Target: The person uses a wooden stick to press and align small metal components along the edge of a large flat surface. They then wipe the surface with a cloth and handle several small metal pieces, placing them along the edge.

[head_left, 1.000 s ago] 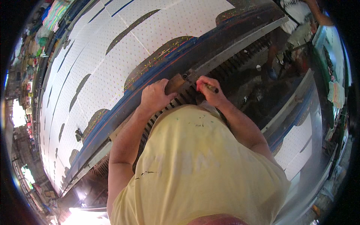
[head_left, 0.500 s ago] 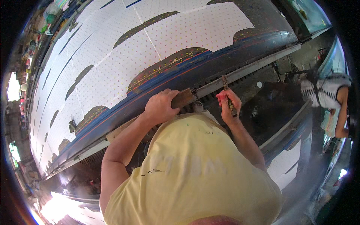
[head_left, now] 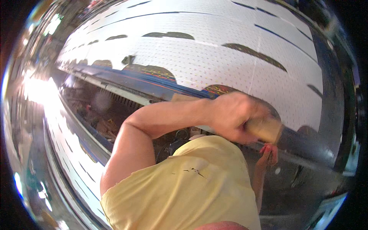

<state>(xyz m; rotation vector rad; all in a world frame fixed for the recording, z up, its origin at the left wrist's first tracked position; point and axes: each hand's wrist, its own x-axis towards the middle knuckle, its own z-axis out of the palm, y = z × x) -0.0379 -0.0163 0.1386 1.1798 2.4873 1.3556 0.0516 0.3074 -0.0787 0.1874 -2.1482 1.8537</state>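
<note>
My left hand (head_left: 232, 115), smeared by motion, is closed round a flat wooden block (head_left: 267, 130). The block's pale end sticks out past the fingers, over the long table's near edge. Just below the block is my right hand (head_left: 270, 155), its reddened fingertips pressed together. The stained stick it gripped earlier cannot be made out now. Beyond my hands, white sheets (head_left: 161, 51) with small coloured dots lie on the table, with curved dark gaps between them.
A pale rail (head_left: 115, 91) runs along the table's blue near edge, where a piece of wood (head_left: 183, 98) lies. A small dark object (head_left: 128, 59) rests on the sheets. Another long table (head_left: 69, 140) with white sheets stands at the left.
My view has swung toward the left. My left hand, holding the wooden block, has moved rightward across my body and now comes close over my right hand. The stick no longer shows.
</note>
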